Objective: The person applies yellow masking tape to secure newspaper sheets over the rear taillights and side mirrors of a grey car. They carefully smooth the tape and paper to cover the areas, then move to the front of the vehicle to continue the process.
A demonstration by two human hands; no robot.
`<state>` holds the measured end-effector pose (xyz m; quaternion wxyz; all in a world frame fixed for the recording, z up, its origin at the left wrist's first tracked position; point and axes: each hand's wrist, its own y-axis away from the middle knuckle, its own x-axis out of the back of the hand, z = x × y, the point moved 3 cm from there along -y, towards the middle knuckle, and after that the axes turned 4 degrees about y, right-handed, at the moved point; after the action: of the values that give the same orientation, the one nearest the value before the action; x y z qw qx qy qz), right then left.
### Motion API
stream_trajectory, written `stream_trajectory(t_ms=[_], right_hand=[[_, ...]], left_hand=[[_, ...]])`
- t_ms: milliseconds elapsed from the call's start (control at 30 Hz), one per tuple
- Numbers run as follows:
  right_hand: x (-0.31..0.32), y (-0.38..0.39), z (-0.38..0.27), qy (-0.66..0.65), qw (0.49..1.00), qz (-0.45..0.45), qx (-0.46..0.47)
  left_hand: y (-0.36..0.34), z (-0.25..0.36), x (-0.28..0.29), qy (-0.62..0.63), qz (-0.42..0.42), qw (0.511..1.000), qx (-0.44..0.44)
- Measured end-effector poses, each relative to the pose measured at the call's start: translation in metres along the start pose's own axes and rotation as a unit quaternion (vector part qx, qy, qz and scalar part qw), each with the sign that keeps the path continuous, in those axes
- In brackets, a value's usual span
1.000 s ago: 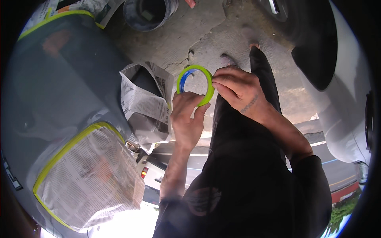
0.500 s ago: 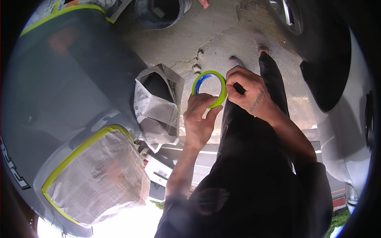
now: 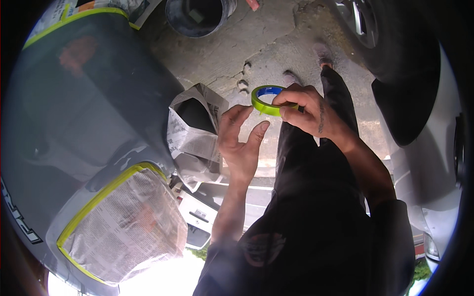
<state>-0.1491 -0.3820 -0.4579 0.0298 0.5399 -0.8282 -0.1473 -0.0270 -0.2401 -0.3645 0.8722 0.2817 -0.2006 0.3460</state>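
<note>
A roll of yellow-green masking tape (image 3: 266,109) with a blue inner core is gripped in my right hand (image 3: 313,111), fingers through the ring and thumb on its outside. A short loose end of tape sticks down from its near-left rim. Just left of the roll, my left hand (image 3: 239,140) is open, thumb and fingers spread apart and holding nothing. Beyond the left hand, a newspaper covering (image 3: 195,135) wraps a part jutting from the grey vehicle body (image 3: 94,93). Lower down, another newspaper sheet (image 3: 126,222) is edged with yellow-green tape.
A dark bucket (image 3: 197,17) stands on the cracked concrete floor (image 3: 266,42) ahead. At the right is a light-coloured car (image 3: 429,172) with its wheel (image 3: 360,22). More taped paper (image 3: 74,12) covers the upper left. A white vehicle (image 3: 195,212) shows behind the newspaper.
The tape roll has passed from my left hand to my right and tilted flatter. My left hand has let go and drawn slightly left, its fingers spread.
</note>
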Motion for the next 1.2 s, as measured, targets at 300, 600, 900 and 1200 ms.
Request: stream_trajectory(t_ms=[300,600,900,1200], right_hand=[[-0.026,-0.002,0.072,-0.151,0.964,0.080,-0.204],[-0.030,-0.011,0.018,-0.092,0.994,0.060,-0.017],[-0.013,-0.029,0.032,-0.038,0.999,0.019,-0.001],[-0.083,-0.108,0.005,-0.211,0.975,-0.067,-0.024]], left_hand=[[0.003,0.015,-0.016,-0.157,0.070,0.968,-0.180],[-0.016,0.023,0.012,-0.218,0.063,0.971,-0.075],[0.012,0.052,0.062,-0.242,0.141,0.943,-0.177],[-0.040,0.031,0.107,-0.460,-0.021,0.887,-0.041]])
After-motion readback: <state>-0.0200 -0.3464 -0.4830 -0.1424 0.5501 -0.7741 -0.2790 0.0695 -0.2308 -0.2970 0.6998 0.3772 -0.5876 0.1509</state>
